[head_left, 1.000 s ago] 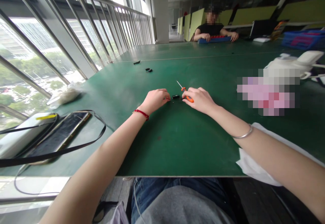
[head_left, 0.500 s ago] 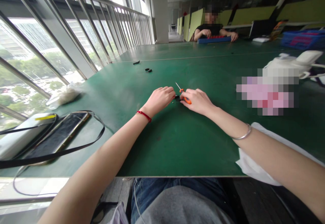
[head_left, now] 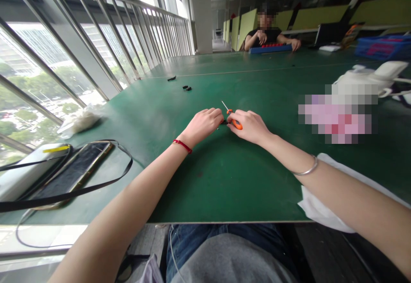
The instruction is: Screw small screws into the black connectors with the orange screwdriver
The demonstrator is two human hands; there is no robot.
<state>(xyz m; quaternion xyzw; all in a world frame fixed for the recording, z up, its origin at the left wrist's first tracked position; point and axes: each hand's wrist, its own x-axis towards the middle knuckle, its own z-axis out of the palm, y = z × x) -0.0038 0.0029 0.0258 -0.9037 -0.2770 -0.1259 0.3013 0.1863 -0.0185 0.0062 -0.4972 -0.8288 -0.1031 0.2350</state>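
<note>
My right hand [head_left: 248, 124] is closed around the orange and dark handle of a screwdriver [head_left: 236, 124], whose thin metal shaft points away and up to the left. Close by on the left, my left hand [head_left: 207, 122] has its fingers curled on a small black part [head_left: 224, 122]. That part sits between the two hands, and the fingers hide most of it. A tiny bright speck lies on the green table [head_left: 224, 180] just below it. Farther off lie small black pieces [head_left: 186, 88] and another black piece [head_left: 171, 78].
At left, a phone [head_left: 75, 169] and a white box [head_left: 32, 167] lie with a black strap; a plastic bag [head_left: 81, 120] sits behind. White paper [head_left: 317, 201] is under my right forearm. A white bottle [head_left: 359, 79] stands right. Across sits a person [head_left: 263, 39] behind a blue tray [head_left: 272, 49].
My left hand has shifted slightly right, nearer the right hand, covering more of the black part. The screwdriver has tilted a little. The person across has raised one hand.
</note>
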